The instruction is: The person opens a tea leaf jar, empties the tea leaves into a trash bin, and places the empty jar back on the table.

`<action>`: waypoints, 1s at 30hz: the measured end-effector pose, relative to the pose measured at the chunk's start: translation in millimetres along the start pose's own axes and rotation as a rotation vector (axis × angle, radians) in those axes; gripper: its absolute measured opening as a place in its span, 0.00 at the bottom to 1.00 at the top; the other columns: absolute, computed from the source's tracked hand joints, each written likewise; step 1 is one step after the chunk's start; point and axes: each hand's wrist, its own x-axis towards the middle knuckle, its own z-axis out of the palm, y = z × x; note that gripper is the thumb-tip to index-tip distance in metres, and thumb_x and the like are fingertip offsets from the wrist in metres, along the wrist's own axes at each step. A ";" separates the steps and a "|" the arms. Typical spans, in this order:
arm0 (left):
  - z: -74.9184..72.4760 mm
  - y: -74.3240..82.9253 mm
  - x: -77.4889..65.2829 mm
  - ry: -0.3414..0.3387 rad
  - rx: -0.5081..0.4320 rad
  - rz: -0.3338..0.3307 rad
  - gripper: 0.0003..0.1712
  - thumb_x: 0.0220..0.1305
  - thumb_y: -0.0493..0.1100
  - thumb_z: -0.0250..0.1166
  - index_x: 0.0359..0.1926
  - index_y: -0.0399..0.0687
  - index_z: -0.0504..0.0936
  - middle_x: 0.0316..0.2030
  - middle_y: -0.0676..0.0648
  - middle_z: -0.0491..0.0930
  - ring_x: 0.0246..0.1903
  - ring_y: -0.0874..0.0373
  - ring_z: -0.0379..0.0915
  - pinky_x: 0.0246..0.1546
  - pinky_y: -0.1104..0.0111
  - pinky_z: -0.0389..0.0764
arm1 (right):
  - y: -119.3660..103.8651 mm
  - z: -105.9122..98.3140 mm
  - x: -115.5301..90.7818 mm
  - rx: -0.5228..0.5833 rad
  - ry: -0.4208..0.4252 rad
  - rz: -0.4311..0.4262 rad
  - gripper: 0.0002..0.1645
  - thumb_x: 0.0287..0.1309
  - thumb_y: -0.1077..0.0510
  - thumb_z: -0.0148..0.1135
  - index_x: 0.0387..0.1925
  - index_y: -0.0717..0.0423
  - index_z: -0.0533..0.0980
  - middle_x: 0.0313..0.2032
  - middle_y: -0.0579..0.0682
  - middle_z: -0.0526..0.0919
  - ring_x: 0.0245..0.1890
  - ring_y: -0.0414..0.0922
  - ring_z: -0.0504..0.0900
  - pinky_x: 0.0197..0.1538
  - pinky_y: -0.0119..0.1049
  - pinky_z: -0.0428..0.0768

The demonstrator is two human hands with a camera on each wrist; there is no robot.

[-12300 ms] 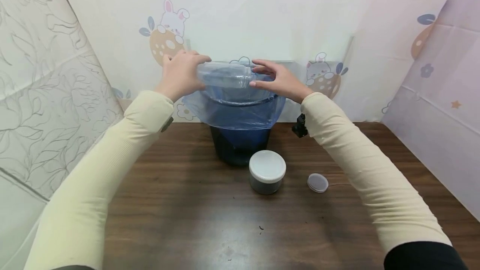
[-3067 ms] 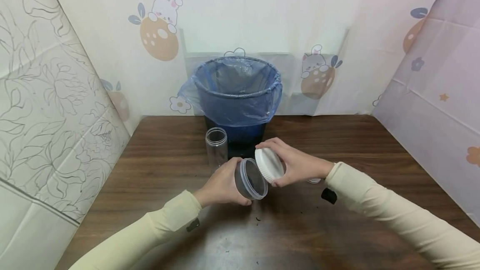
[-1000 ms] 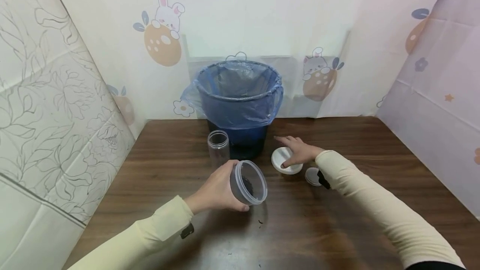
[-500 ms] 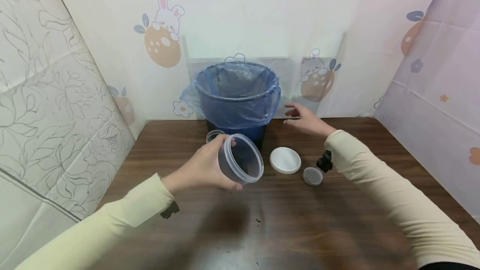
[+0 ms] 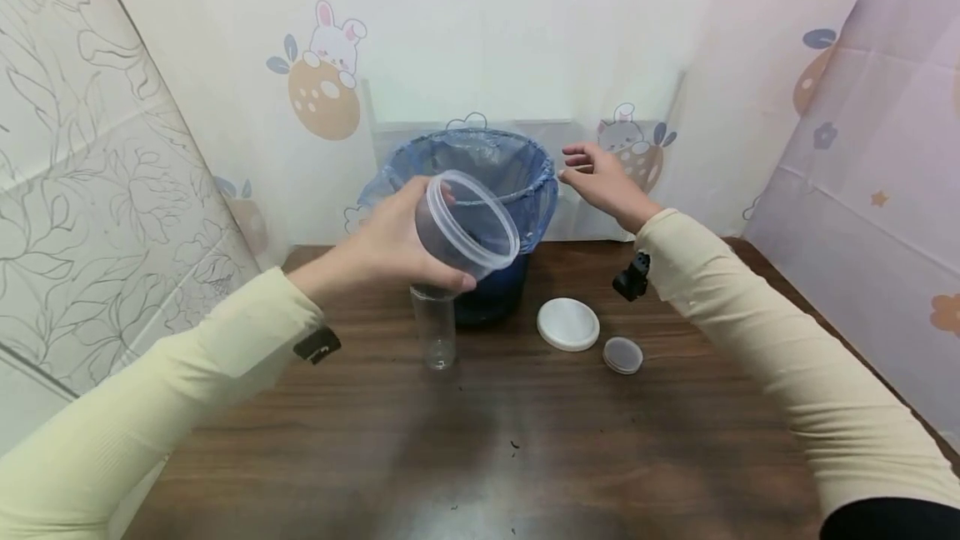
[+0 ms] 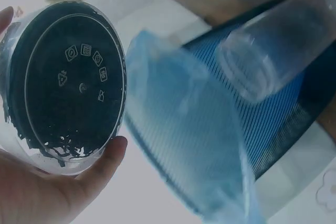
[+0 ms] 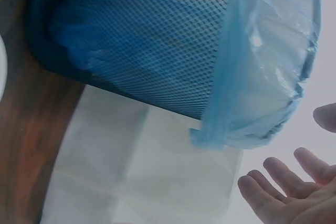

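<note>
My left hand (image 5: pixel 378 240) grips a wide clear plastic jar (image 5: pixel 437 232), raised above the table and tilted with its uncovered mouth towards the right. Through the jar's base (image 6: pixel 73 82), dark shreds show in the left wrist view. Behind it stands a mesh trash bin (image 5: pixel 487 298) with a blue plastic liner (image 5: pixel 538 215) folded over its rim; the jar overlaps the bin's front in the head view. My right hand (image 5: pixel 603 182) hangs just right of the bin's rim, fingers loosely bent and holding nothing.
A tall clear plastic jar (image 5: pixel 437 332) without a lid stands upright in front of the bin, partly hidden by my left hand. The white lid (image 5: pixel 568 324) and a smaller translucent lid (image 5: pixel 622 355) lie to the right. Dark shreds (image 5: pixel 514 444) dot the wooden table.
The wide jar's white lid was taken off and laid on the table. The tall jar, earlier held over the bin, stands on the table. My left hand has lifted the wide jar towards the bin; my right has risen.
</note>
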 end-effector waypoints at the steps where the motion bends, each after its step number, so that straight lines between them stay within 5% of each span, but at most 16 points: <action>1: -3.4 1.2 3.8 0.009 0.008 -0.010 0.57 0.25 0.50 0.83 0.60 0.40 0.66 0.51 0.43 0.74 0.49 0.51 0.70 0.51 0.57 0.72 | -2.2 -0.5 2.5 -0.001 0.006 0.000 0.32 0.68 0.54 0.50 0.69 0.61 0.56 0.65 0.63 0.62 0.65 0.57 0.62 0.62 0.53 0.64; 18: -40.3 -7.6 67.6 0.076 0.045 -0.102 0.61 0.32 0.49 0.82 0.66 0.41 0.57 0.57 0.43 0.69 0.55 0.52 0.66 0.56 0.60 0.68 | -14.0 1.4 44.7 -0.122 -0.030 0.090 0.39 0.70 0.46 0.43 0.73 0.59 0.46 0.71 0.61 0.51 0.69 0.57 0.54 0.65 0.53 0.58; 30: -50.9 -19.6 104.0 0.061 0.226 -0.143 0.69 0.36 0.51 0.81 0.73 0.42 0.45 0.69 0.44 0.56 0.66 0.53 0.55 0.63 0.65 0.59 | -16.4 23.1 64.6 -0.070 -0.025 0.154 0.39 0.73 0.46 0.36 0.74 0.61 0.39 0.72 0.62 0.46 0.71 0.55 0.50 0.67 0.47 0.56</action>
